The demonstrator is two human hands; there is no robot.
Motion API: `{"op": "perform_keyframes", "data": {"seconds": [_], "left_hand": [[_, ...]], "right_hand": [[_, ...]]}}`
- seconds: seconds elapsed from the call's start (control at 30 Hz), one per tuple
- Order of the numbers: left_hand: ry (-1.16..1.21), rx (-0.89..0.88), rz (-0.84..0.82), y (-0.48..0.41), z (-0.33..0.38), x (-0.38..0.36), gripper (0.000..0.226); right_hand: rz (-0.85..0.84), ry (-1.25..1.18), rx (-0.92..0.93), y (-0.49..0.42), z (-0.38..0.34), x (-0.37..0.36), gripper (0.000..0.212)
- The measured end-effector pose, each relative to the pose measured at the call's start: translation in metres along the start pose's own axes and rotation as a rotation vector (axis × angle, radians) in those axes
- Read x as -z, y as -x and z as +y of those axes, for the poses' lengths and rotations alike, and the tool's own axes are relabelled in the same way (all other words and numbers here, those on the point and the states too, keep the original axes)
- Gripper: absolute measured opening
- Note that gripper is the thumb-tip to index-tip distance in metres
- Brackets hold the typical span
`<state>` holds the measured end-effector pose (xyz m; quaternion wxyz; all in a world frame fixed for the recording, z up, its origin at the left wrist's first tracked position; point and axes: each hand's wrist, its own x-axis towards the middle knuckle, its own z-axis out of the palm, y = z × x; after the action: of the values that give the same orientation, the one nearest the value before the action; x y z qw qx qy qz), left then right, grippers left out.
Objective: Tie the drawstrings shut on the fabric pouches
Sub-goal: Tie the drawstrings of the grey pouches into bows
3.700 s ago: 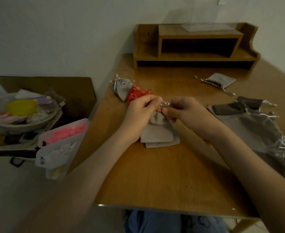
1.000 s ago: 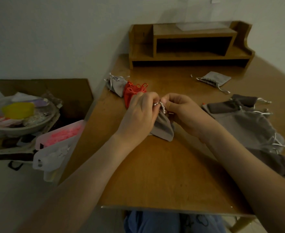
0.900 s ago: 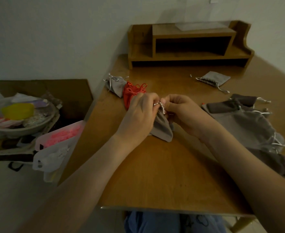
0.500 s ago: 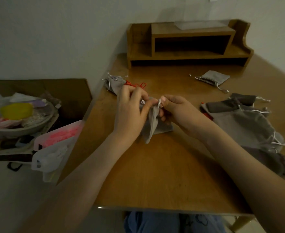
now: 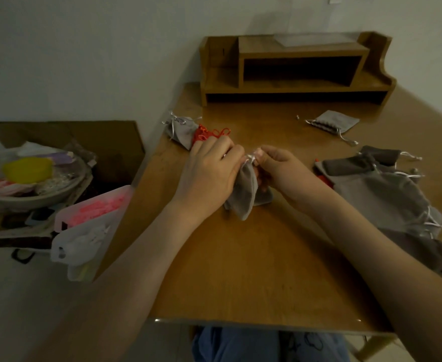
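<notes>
The left fingers (image 5: pixel 229 150) are curled and grip the top of a grey pouch (image 5: pixel 244 195). The right fingers (image 5: pixel 264 154) pinch the white string (image 5: pixel 249 160) at the mouth of the pouch. The two sets of fingers almost touch. The left hand (image 5: pixel 209 176) is seen from the back. The right hand (image 5: pixel 282 171) is turned a bit on its side. The pouch hangs down from the fingers, and its bottom rests on the wooden surface (image 5: pixel 240 270), near the middle. A second flat pouch (image 5: pixel 265 199) lies just behind it on the surface.

Past the left hand lie a tied grey pouch (image 5: pixel 180 129) and a red pouch (image 5: pixel 204 134), side by side and touching. Far off on the right lies one small pouch (image 5: pixel 332 122) with its strings loose. A big pile of pouches (image 5: pixel 384 194) sits at the right edge. A wooden shelf (image 5: pixel 293 82) stands at the back by the wall.

Beside the surface on the left is a box (image 5: pixel 110 142) with a bowl (image 5: pixel 31 189) on it. Two plastic bags (image 5: pixel 92 220) lean there too.
</notes>
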<state>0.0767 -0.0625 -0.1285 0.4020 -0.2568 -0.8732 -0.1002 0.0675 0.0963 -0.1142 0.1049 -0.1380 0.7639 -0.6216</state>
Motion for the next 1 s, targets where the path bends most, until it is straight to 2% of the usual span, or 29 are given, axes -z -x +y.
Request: {"op": "perform_keyframes", "data": {"seconds": [0.17, 0.37, 0.47, 0.57, 0.67, 0.73, 0.87, 1.0], "left_hand": [[0.174, 0.131, 0.044, 0.001, 0.003, -0.003, 0.019], [0.448, 0.262, -0.040, 0.001, 0.005, 0.000, 0.015], [0.584, 0.361, -0.122, 0.002, 0.008, 0.007, 0.017], [0.656, 0.425, -0.096, 0.000, 0.009, 0.011, 0.020], [0.585, 0.435, -0.077, 0.001, 0.008, 0.011, 0.022], [0.527, 0.439, -0.086, 0.003, 0.006, 0.008, 0.019], [0.389, 0.405, -0.055, 0.006, 0.000, 0.004, 0.018], [0.228, 0.353, -0.063, 0.007, 0.000, 0.003, 0.024]], "right_hand": [[0.102, 0.093, 0.006, -0.005, 0.004, 0.005, 0.028], [0.078, 0.132, -0.009, -0.005, 0.004, 0.008, 0.029], [0.071, 0.092, -0.005, -0.003, 0.002, 0.009, 0.029], [0.020, -0.060, 0.022, -0.001, -0.006, 0.009, 0.031], [-0.095, -0.029, 0.050, 0.003, -0.011, 0.011, 0.049], [-0.102, 0.012, 0.049, 0.006, -0.013, 0.012, 0.056], [-0.130, -0.025, -0.006, 0.008, -0.014, 0.016, 0.057], [-0.197, 0.111, -0.058, 0.010, -0.014, 0.013, 0.052]]}}
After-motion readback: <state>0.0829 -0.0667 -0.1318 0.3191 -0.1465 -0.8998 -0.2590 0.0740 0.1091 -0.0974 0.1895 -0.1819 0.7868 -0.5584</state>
